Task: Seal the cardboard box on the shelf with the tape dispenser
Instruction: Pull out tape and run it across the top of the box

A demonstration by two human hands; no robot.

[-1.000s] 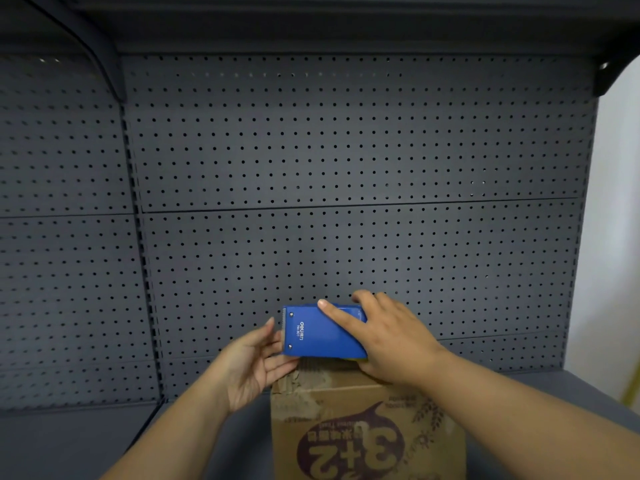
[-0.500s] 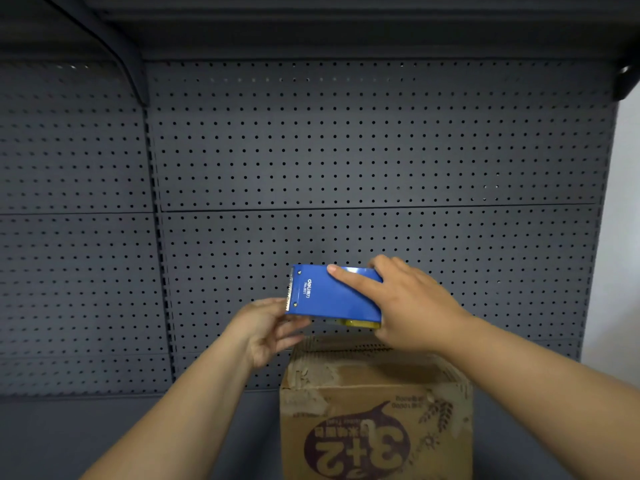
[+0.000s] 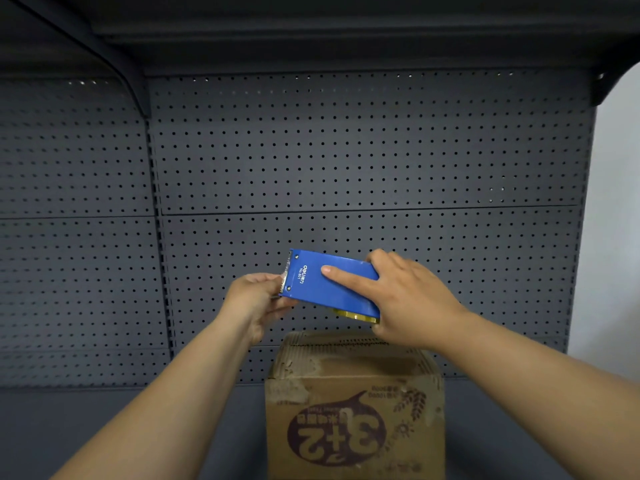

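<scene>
A blue tape dispenser (image 3: 329, 284) is held in the air above the cardboard box (image 3: 353, 410), tilted with its toothed end to the left. My right hand (image 3: 408, 299) grips its right end, index finger laid along the blue face. My left hand (image 3: 258, 299) pinches at the toothed end, where a bit of tape end shows. A yellowish tape roll peeks out under the dispenser. The brown box stands on the grey shelf (image 3: 104, 427), its top flaps closed, a purple "3+2" print upside down on its front.
A grey perforated back panel (image 3: 346, 161) rises behind the box. An upper shelf (image 3: 311, 36) overhangs at the top. A white wall (image 3: 616, 220) lies to the right. Bare shelf surface extends left of the box.
Both hands lifted the dispenser up off the box top. My left hand closed from an open palm to a pinch at the toothed end.
</scene>
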